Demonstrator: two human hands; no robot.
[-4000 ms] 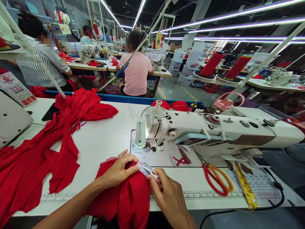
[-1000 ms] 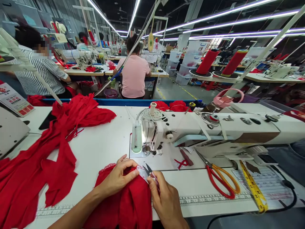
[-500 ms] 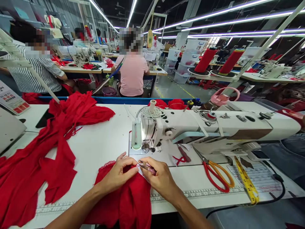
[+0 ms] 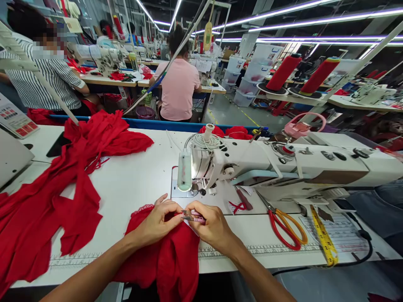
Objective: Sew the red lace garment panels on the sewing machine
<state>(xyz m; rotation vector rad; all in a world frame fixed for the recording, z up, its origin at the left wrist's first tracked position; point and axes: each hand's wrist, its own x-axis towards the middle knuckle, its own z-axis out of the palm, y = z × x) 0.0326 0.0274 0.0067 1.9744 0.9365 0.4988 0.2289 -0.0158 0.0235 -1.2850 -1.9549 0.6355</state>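
Observation:
My left hand (image 4: 159, 222) pinches the upper edge of a red garment (image 4: 178, 260) with lace trim, which drapes down over the table's front edge. Closed around small pink-handled thread snips (image 4: 197, 217), my right hand (image 4: 212, 224) sits close beside it. The blades of the snips point left at the fabric by my left fingertips. Exactly what lies between the blades is too small to tell. Just behind both hands stands the white sewing machine (image 4: 252, 161), its needle area lit.
A long heap of red fabric (image 4: 78, 167) covers the table's left side. To the right lie orange-and-red-handled scissors (image 4: 286, 228), a yellow tape measure (image 4: 324, 239) and a brown-handled tool (image 4: 244, 199). Two red thread cones (image 4: 285, 72) stand behind. Co-workers sit ahead, one in pink (image 4: 178, 90).
My view has shifted slightly. The snips have turned a little in my right hand, and their blades now show more clearly at the fabric edge. Both hands stay in nearly the same place.

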